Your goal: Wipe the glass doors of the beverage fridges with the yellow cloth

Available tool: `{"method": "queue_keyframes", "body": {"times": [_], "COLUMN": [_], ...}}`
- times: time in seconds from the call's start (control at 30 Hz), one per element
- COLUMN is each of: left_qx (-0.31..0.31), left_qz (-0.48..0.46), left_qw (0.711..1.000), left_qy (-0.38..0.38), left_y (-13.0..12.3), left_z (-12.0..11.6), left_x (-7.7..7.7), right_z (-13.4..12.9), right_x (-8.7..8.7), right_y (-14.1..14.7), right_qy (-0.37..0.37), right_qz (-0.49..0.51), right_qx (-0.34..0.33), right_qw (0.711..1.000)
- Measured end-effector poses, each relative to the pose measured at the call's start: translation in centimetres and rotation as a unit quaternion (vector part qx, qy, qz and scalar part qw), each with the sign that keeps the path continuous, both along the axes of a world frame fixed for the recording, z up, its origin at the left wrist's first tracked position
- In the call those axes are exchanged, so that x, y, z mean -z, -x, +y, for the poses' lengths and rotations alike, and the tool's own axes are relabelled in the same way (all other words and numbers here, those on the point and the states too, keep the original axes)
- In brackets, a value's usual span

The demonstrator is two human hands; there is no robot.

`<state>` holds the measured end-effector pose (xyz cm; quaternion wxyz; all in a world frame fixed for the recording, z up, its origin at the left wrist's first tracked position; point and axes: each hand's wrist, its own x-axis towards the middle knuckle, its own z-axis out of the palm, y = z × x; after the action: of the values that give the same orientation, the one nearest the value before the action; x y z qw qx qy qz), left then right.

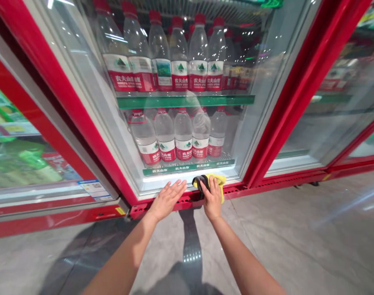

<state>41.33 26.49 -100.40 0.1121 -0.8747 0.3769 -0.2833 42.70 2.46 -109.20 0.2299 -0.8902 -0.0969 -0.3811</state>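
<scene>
My right hand (213, 200) presses a yellow and dark grey cloth (223, 180) against the lower edge of a red-framed glass fridge door (187, 180). Part of the cloth bunches up beside the fingers, and the rest hangs behind them. To the left, my left hand (166, 200) lies flat with its fingers stretched out and holds nothing. It is at the bottom frame of the same door; whether the whole palm touches it I cannot tell. Behind the glass, several water bottles (183, 135) with red and white labels stand on the lower shelf.
More bottles (179, 53) fill the upper shelf above a green shelf strip (187, 101). A second fridge (15, 143) with green packages adjoins on the left, and another glass door (316, 123) on the right. Grey floor (297, 241) lies below.
</scene>
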Motion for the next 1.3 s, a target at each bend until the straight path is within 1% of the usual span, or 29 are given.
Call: {"method": "queue_keyframes", "body": {"times": [0.07, 0.17, 0.23, 0.3, 0.43, 0.5, 0.57, 0.7, 0.8, 0.93, 1.07, 1.17, 1.23, 1.3], "left_qx": [0.017, 0.035, 0.041, 0.056, 0.076, 0.084, 0.089, 0.084, 0.090, 0.094, 0.100, 0.101, 0.103, 0.104], "left_qz": [0.006, 0.016, 0.020, 0.023, 0.016, 0.014, 0.019, 0.029, 0.030, 0.022, 0.015, 0.008, 0.001, -0.006], "left_qw": [1.000, 0.999, 0.998, 0.997, 0.997, 0.996, 0.996, 0.996, 0.995, 0.995, 0.995, 0.995, 0.995, 0.995], "left_qy": [-0.017, -0.035, -0.037, -0.040, -0.024, -0.016, -0.019, -0.025, -0.025, -0.014, -0.002, 0.003, 0.007, 0.008], "left_y": [-0.3, -0.8, -1.1, -1.4, -2.2, -2.6, -2.9, -3.0, -3.0, -3.4, -3.9, -4.1, -4.0, -3.9], "left_z": [-0.5, -1.4, -2.1, -2.9, -4.5, -5.2, -5.8, -6.3, -6.4, -7.4, -9.3, -10.8, -11.6, -12.1], "left_x": [0.2, 0.1, -0.1, -0.4, -0.6, -0.5, -0.5, -0.8, -1.2, -1.6, -2.0, -2.5, -2.8, -3.2], "right_z": [-2.9, -7.3, -8.5, -7.6, -3.6, -3.0, -3.8, -6.7, -7.1, -6.9, -8.8, -10.3, -10.8, -11.0], "right_x": [0.2, 0.2, 0.2, 0.2, 0.4, 0.2, -0.3, -1.5, -2.2, -2.5, -2.9, -3.8, -4.7, -5.6], "right_y": [-1.0, -2.8, -3.7, -3.9, -3.5, -3.6, -4.2, -5.8, -6.4, -5.4, -3.1, -1.8, -1.8, -2.3], "right_qy": [-0.052, -0.143, -0.173, -0.189, -0.190, -0.194, -0.209, -0.256, -0.272, -0.270, -0.273, -0.280, -0.284, -0.293], "right_qz": [-0.011, -0.033, -0.032, -0.022, 0.011, 0.021, 0.020, -0.010, -0.034, -0.049, -0.070, -0.095, -0.114, -0.125], "right_qx": [0.018, 0.089, 0.126, 0.147, 0.153, 0.153, 0.159, 0.187, 0.199, 0.206, 0.233, 0.253, 0.250, 0.217], "right_qw": [0.998, 0.985, 0.976, 0.971, 0.970, 0.969, 0.965, 0.948, 0.941, 0.939, 0.931, 0.921, 0.919, 0.923]}}
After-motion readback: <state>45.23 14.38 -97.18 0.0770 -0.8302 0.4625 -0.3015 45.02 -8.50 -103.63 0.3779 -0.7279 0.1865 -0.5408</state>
